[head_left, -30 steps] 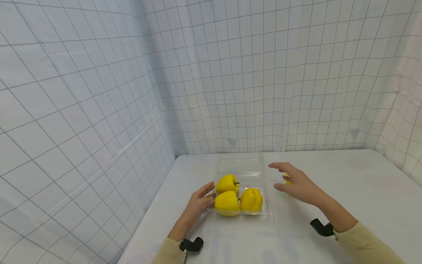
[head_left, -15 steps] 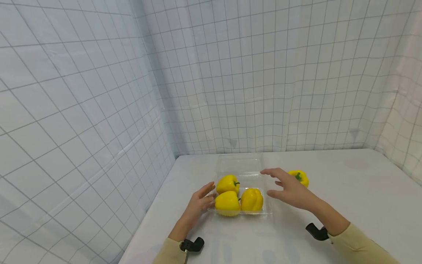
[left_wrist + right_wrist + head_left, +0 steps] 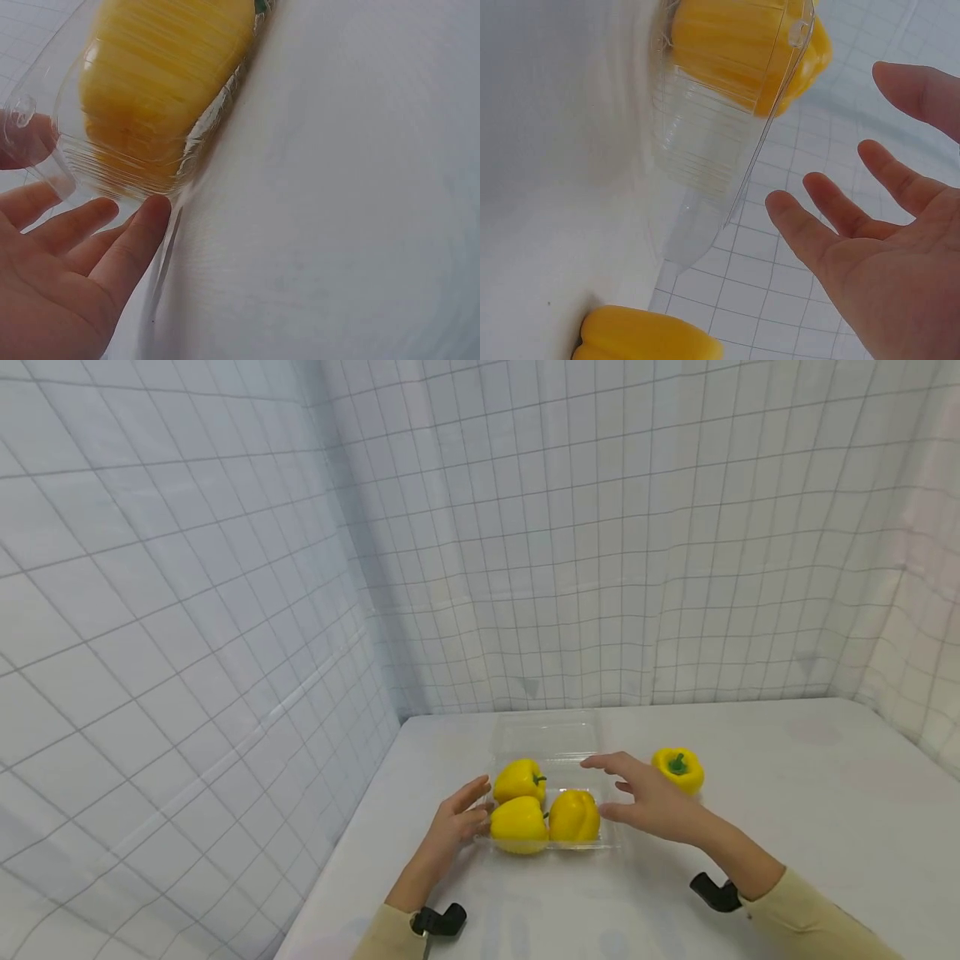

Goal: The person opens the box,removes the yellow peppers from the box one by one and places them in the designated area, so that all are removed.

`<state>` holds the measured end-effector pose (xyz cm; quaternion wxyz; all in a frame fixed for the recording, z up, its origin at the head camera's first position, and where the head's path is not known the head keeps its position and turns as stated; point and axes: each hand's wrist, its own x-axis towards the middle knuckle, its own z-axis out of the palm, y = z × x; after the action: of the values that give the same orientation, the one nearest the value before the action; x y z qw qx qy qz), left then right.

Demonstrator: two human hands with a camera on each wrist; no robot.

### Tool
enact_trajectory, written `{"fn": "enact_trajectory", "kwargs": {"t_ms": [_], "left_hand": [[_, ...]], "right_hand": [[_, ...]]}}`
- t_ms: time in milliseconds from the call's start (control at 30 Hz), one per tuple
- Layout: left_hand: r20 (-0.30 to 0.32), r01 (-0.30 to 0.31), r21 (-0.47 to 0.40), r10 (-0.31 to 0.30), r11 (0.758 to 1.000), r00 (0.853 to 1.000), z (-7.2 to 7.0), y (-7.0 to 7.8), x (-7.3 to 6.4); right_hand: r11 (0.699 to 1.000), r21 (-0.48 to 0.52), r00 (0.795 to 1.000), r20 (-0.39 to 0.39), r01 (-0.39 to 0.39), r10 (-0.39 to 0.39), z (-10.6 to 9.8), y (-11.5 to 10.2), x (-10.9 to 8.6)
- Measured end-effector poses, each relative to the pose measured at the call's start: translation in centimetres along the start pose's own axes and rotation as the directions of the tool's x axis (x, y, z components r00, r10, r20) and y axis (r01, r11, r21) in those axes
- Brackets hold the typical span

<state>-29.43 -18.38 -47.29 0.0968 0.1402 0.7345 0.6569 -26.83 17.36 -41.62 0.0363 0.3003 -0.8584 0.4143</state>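
Observation:
A clear plastic clamshell box (image 3: 609, 832) lies with its lid (image 3: 543, 737) folded back on the white table. Inside are three yellow bell peppers: one at the back left (image 3: 519, 781), one at the front left (image 3: 517, 823), one at the front right (image 3: 574, 816). My left hand (image 3: 447, 827) is at the box's left side, fingertips right at the ridged wall in the left wrist view, thumb seen through the clear plastic. Above the box's right edge hovers my right hand (image 3: 651, 800), fingers spread and holding nothing. Another yellow pepper (image 3: 678, 768) sits beyond it, green stem up.
White sheets with a dark grid hang as walls behind the table (image 3: 787, 793) and along its left side. Black wrist-worn devices sit at both cuffs, the left one (image 3: 441, 920) and the right one (image 3: 716, 893).
My right hand has moved left and slightly toward me, from in front of the lone pepper to the box's right edge, uncovering that pepper. The left hand has stayed at the box.

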Motion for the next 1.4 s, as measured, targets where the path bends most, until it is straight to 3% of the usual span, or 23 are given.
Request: {"fn": "enact_trajectory", "kwargs": {"t_ms": [500, 1000, 1400], "left_hand": [[-0.011, 0.007, -0.021, -0.007, 1.0, 1.0, -0.2, -0.8, -0.4], [-0.009, 0.0, -0.011, 0.0, 1.0, 1.0, -0.1, -0.5, -0.1], [-0.004, 0.012, -0.011, -0.012, 1.0, 1.0, -0.2, -0.3, 0.1]], "right_hand": [[1.0, 0.022, 0.992, 0.126, 0.002, -0.005, 1.6, -0.2, 1.8], [0.998, -0.057, 0.977, 0.212, 0.036, -0.024, 2.7, -0.2, 3.6], [0.995, -0.081, 0.947, 0.312, -0.055, 0.078, 3.4, 0.3, 4.9]]}}
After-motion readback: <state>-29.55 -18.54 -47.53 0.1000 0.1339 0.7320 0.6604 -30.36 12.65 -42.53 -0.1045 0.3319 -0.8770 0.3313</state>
